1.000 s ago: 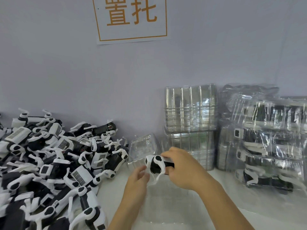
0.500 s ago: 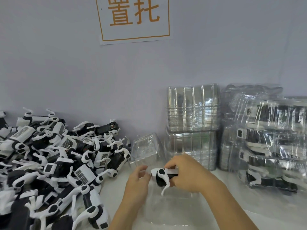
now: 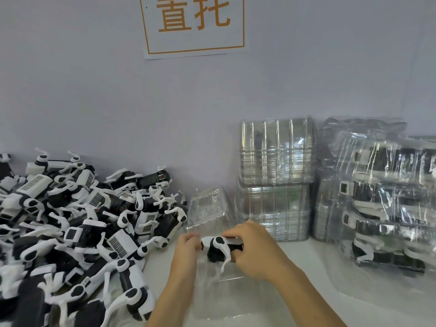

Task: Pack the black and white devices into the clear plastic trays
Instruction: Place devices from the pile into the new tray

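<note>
Several filled clear plastic trays [image 3: 387, 208] stood stacked right, a big heap of black-and-white devices [image 3: 70, 232] waited left, and the right hand [image 3: 257, 251] gripped one black-and-white device [image 3: 220, 249] over an open clear tray [image 3: 226, 300], left hand [image 3: 186, 251] touching its end.

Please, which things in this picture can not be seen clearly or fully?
- Head view: the held device is partly covered by the right hand; the left hand hides its end.
- The clear tray under the hands is almost invisible; its edges blur into the table.
- The device pile is cut by the left edge.
- The packed trays are cut by the right edge; glare hides their contents.
</note>
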`<state>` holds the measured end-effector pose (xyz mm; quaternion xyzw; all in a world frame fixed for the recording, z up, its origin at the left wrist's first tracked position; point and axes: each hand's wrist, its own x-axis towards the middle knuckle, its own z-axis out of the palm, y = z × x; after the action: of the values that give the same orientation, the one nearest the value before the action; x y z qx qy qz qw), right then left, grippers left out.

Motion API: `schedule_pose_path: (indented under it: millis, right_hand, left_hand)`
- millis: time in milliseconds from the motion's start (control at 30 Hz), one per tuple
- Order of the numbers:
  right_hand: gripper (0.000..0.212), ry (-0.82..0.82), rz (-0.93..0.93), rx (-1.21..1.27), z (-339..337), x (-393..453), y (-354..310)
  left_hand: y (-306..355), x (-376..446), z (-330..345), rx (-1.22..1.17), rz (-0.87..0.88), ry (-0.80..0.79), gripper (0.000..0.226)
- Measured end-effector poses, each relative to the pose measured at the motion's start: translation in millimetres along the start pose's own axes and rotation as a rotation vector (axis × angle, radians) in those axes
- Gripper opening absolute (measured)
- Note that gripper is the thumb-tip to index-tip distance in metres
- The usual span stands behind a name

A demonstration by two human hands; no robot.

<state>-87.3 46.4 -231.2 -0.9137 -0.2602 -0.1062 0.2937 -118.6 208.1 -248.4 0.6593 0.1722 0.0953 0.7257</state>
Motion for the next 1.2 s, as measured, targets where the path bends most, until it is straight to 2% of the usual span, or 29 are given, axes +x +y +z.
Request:
schedule_pose_path:
  millis: [67,167,467,600,767,967,1133,1200]
  right_hand:
    - [0.004,-0.024,-0.005,0.036,-0.5,-0.1,-1.3]
    - [0.006,-0.053,-0.010,0.107,-2.1,-0.1,-1.7]
    - [0.006,-0.087,0.015,0.131,-1.2,0.4,-0.7]
    - [0.014,-0.111,0.047,0.127,0.3,-0.3,-1.6]
    - [0.013,-0.116,0.061,0.140,-1.0,-0.4,-1.5]
    - [0.015,-0.141,0.068,0.147,-1.8,-1.0,-3.9]
    - [0.038,-0.126,0.115,0.123,-1.5,0.1,-5.7]
    - [0.040,-0.124,0.123,0.122,-1.5,0.3,-5.6]
  left_hand:
    - [0.0,-1.8,-1.0,-0.032,-0.024,-0.032,0.032]
    - [-0.6,0.0,-0.8,-0.014,-0.018,-0.045,0.015]
    - [0.8,0.9,-1.7,0.052,0.008,-0.054,0.009]
    - [-2.0,2.8,-2.0,0.072,0.029,-0.046,0.020]
    - [-1.6,2.1,-3.0,0.025,-0.005,-0.068,0.024]
    - [-3.2,6.2,-1.7,0.094,0.016,-0.031,0.028]
    - [-2.0,5.7,-0.5,0.143,0.017,-0.014,0.033]
    - [-1.8,5.5,-0.5,0.142,0.014,-0.016,0.034]
